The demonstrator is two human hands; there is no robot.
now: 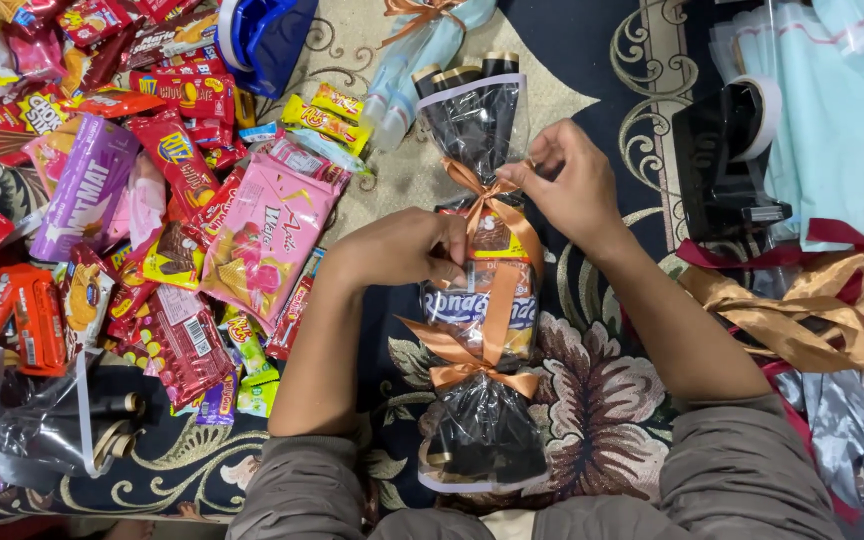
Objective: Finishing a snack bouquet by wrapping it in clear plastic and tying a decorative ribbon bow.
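Observation:
A long clear cellophane parcel [476,300] of snack packets lies on the patterned carpet in front of me, tied near each end with orange ribbon. The near bow [472,368] is knotted. At the far tie [484,200], my left hand [407,248] pinches one ribbon end against the wrap. My right hand [567,180] grips the other ribbon end, just right of the knot. Black stick-shaped packets [467,80] with gold tips fill the parcel's far end.
A big heap of bright snack packets [132,200] covers the left side. A black tape dispenser [727,160] stands at the right, with loose gold and red ribbons [812,300] and pale cellophane sheets [832,100] near it. A second wrapped parcel [422,50] lies beyond.

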